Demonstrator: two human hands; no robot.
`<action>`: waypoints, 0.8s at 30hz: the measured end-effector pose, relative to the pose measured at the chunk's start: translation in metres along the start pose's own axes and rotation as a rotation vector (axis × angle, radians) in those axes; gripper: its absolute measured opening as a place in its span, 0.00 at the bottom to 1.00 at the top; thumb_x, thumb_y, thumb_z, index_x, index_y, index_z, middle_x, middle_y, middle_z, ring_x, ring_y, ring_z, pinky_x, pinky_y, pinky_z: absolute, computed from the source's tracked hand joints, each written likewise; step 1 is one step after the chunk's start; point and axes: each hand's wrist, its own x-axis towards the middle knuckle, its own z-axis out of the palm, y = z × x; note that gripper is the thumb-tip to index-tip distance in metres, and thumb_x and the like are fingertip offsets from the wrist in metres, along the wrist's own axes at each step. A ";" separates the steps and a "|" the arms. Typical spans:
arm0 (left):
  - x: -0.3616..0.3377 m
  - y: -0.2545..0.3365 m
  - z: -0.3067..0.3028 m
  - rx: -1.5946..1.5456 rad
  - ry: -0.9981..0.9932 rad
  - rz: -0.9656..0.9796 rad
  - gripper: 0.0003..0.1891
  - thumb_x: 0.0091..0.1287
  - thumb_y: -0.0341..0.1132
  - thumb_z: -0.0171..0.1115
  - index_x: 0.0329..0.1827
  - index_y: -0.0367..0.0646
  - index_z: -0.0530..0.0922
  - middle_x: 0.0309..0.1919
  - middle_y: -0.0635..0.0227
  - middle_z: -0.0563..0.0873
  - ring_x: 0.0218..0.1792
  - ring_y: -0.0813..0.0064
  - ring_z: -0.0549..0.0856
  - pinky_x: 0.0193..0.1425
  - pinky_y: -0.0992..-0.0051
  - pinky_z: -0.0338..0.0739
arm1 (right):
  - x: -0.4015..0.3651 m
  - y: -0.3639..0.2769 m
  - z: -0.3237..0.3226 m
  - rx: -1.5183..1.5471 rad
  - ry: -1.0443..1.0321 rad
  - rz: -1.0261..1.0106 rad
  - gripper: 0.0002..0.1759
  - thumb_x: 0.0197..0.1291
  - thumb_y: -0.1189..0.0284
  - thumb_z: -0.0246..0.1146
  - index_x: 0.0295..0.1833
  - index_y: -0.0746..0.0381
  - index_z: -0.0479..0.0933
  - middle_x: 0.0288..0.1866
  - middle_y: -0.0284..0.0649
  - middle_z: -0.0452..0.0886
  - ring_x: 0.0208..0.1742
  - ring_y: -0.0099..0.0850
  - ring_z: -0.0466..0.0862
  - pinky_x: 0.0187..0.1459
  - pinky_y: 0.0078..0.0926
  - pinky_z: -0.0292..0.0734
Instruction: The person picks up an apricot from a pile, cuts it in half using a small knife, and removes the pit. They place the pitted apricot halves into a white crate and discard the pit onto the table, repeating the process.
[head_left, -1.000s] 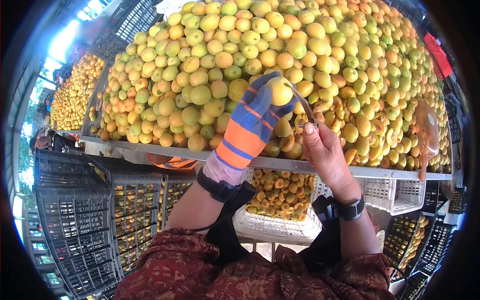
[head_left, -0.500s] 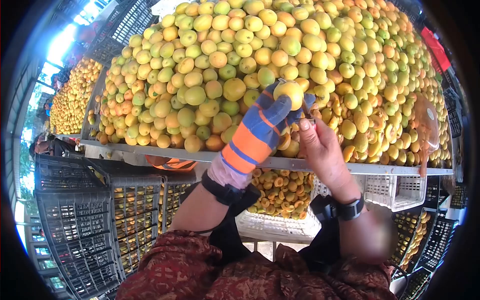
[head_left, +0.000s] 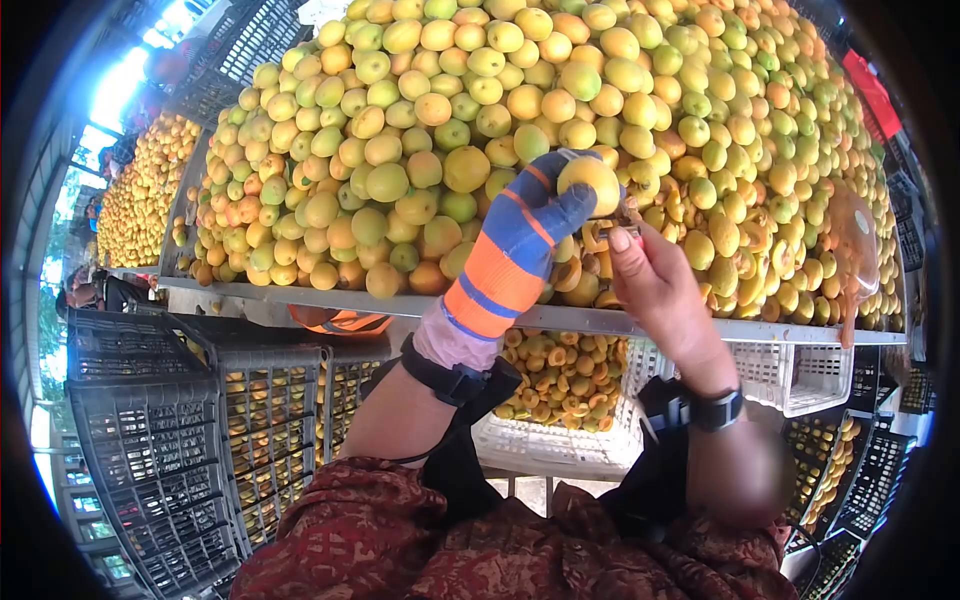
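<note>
In a blue glove with orange stripes, my left hand point(head_left: 535, 220) is closed around a yellow apricot point(head_left: 590, 184), which shows above the fingers. My bare right hand point(head_left: 660, 285) is close beside it, thumb and fingers pinching a small dark tool point(head_left: 624, 228) whose full shape is hidden. Behind both hands rises a large heap of whole yellow-green apricots point(head_left: 420, 150). Cut, opened apricots point(head_left: 760, 265) lie on the heap to the right of my hands.
A metal table edge point(head_left: 420, 308) runs below my hands. Under it stands a white crate point(head_left: 520, 447) holding halved apricots point(head_left: 565, 385). Black crates point(head_left: 150, 450) are stacked at left, others point(head_left: 875, 480) at right. A clear plastic container point(head_left: 855, 245) rests on the heap's right side.
The apricot in my left hand has shifted slightly right and turned a little. My right hand has moved a little right and down, still pinching the tool.
</note>
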 end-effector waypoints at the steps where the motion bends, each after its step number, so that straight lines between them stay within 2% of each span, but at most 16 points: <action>1: -0.002 -0.003 0.006 -0.139 0.057 -0.001 0.21 0.66 0.40 0.57 0.58 0.37 0.69 0.51 0.56 0.78 0.51 0.66 0.79 0.56 0.70 0.74 | 0.001 0.006 0.012 0.038 0.062 -0.032 0.22 0.67 0.55 0.52 0.39 0.67 0.70 0.22 0.32 0.66 0.27 0.20 0.65 0.31 0.22 0.66; 5: -0.007 -0.008 0.018 -0.570 0.134 -0.048 0.22 0.69 0.45 0.53 0.58 0.38 0.69 0.53 0.56 0.77 0.53 0.64 0.78 0.55 0.67 0.75 | 0.004 0.011 0.035 0.229 0.149 -0.139 0.19 0.68 0.58 0.52 0.41 0.67 0.69 0.26 0.31 0.68 0.30 0.19 0.66 0.33 0.20 0.66; 6: -0.006 -0.006 0.019 -0.569 0.134 -0.047 0.22 0.69 0.45 0.53 0.58 0.38 0.69 0.53 0.56 0.77 0.53 0.64 0.78 0.55 0.67 0.75 | 0.003 0.009 0.034 0.160 0.134 -0.153 0.19 0.68 0.59 0.52 0.42 0.67 0.69 0.28 0.31 0.69 0.31 0.19 0.66 0.32 0.19 0.65; 8: -0.002 0.004 0.020 -0.822 0.275 -0.112 0.20 0.67 0.41 0.57 0.58 0.40 0.70 0.48 0.63 0.80 0.47 0.71 0.81 0.49 0.72 0.78 | 0.005 0.012 0.033 0.142 0.111 -0.154 0.20 0.68 0.58 0.52 0.41 0.67 0.69 0.27 0.31 0.68 0.30 0.19 0.66 0.32 0.20 0.65; 9: 0.000 0.001 0.013 -0.820 0.275 -0.113 0.20 0.67 0.41 0.57 0.58 0.40 0.70 0.48 0.63 0.80 0.47 0.71 0.81 0.49 0.72 0.78 | 0.006 0.014 0.030 0.120 0.091 -0.153 0.20 0.68 0.58 0.52 0.40 0.67 0.69 0.26 0.31 0.68 0.29 0.20 0.66 0.31 0.20 0.65; 10: 0.001 -0.006 0.003 -0.682 0.256 -0.123 0.20 0.67 0.41 0.58 0.58 0.41 0.70 0.48 0.64 0.80 0.46 0.73 0.81 0.48 0.74 0.78 | 0.007 0.014 0.024 0.052 0.110 -0.057 0.21 0.68 0.56 0.52 0.38 0.66 0.70 0.22 0.30 0.66 0.26 0.19 0.65 0.29 0.21 0.65; 11: 0.002 -0.006 -0.003 -0.546 0.238 -0.131 0.20 0.66 0.42 0.58 0.58 0.42 0.70 0.48 0.65 0.80 0.46 0.74 0.81 0.47 0.76 0.77 | 0.008 0.013 0.016 0.009 0.127 -0.083 0.23 0.67 0.54 0.52 0.37 0.66 0.71 0.20 0.30 0.65 0.24 0.20 0.64 0.27 0.21 0.65; 12: -0.001 -0.001 -0.010 -0.371 0.180 -0.044 0.19 0.66 0.40 0.59 0.57 0.42 0.71 0.46 0.67 0.80 0.45 0.77 0.81 0.45 0.79 0.76 | 0.006 0.006 0.007 0.017 0.075 -0.038 0.23 0.67 0.54 0.52 0.36 0.66 0.70 0.20 0.30 0.65 0.25 0.20 0.64 0.28 0.21 0.64; 15: 0.000 0.015 -0.003 -0.140 0.230 -0.034 0.18 0.65 0.38 0.59 0.55 0.41 0.72 0.45 0.67 0.81 0.45 0.76 0.81 0.45 0.78 0.76 | 0.001 -0.006 -0.005 0.012 0.013 -0.002 0.22 0.67 0.53 0.51 0.35 0.64 0.69 0.19 0.28 0.64 0.22 0.17 0.63 0.24 0.17 0.61; 17: -0.001 0.011 -0.001 -0.191 0.217 -0.014 0.17 0.65 0.37 0.59 0.55 0.40 0.73 0.45 0.66 0.81 0.45 0.76 0.81 0.45 0.78 0.77 | -0.001 -0.001 -0.001 0.001 0.005 -0.003 0.21 0.67 0.53 0.51 0.34 0.61 0.68 0.18 0.24 0.62 0.19 0.14 0.62 0.20 0.13 0.57; 19: -0.003 0.001 0.006 -0.245 0.203 0.014 0.17 0.66 0.37 0.59 0.54 0.39 0.73 0.45 0.66 0.81 0.45 0.76 0.81 0.45 0.77 0.77 | 0.002 0.011 0.013 -0.008 0.116 -0.134 0.21 0.67 0.54 0.51 0.34 0.61 0.67 0.19 0.25 0.62 0.20 0.14 0.62 0.21 0.13 0.57; 20: -0.006 -0.008 0.011 -0.426 0.229 -0.059 0.17 0.66 0.37 0.59 0.54 0.38 0.73 0.45 0.65 0.81 0.45 0.76 0.81 0.45 0.77 0.77 | 0.003 0.012 0.018 0.001 0.168 -0.152 0.21 0.67 0.57 0.53 0.35 0.67 0.68 0.20 0.33 0.66 0.25 0.22 0.64 0.29 0.22 0.65; 21: -0.009 -0.014 0.013 -0.609 0.256 -0.138 0.17 0.66 0.37 0.59 0.55 0.37 0.72 0.45 0.64 0.81 0.45 0.75 0.81 0.46 0.77 0.77 | 0.004 0.009 0.017 -0.001 0.171 -0.151 0.21 0.67 0.57 0.53 0.35 0.67 0.68 0.20 0.33 0.66 0.25 0.22 0.64 0.29 0.22 0.65; 22: -0.010 -0.011 0.016 -0.571 0.263 -0.099 0.20 0.68 0.39 0.56 0.58 0.37 0.70 0.50 0.62 0.79 0.50 0.70 0.79 0.54 0.72 0.75 | 0.005 0.006 0.015 -0.034 0.185 -0.122 0.20 0.67 0.59 0.54 0.35 0.67 0.68 0.20 0.35 0.67 0.25 0.22 0.64 0.29 0.22 0.65; 23: -0.012 -0.007 0.018 -0.574 0.265 -0.101 0.20 0.68 0.39 0.56 0.58 0.37 0.70 0.50 0.62 0.79 0.50 0.70 0.79 0.54 0.72 0.75 | 0.005 0.002 0.013 -0.068 0.199 -0.095 0.19 0.67 0.60 0.55 0.35 0.67 0.68 0.20 0.37 0.67 0.25 0.23 0.65 0.29 0.22 0.66; 24: -0.012 0.000 0.020 -0.389 0.232 -0.075 0.19 0.68 0.39 0.56 0.58 0.37 0.70 0.50 0.61 0.79 0.50 0.69 0.79 0.53 0.71 0.75 | 0.004 -0.002 0.013 -0.065 0.192 -0.115 0.18 0.66 0.62 0.56 0.35 0.68 0.67 0.20 0.41 0.68 0.24 0.24 0.65 0.28 0.25 0.66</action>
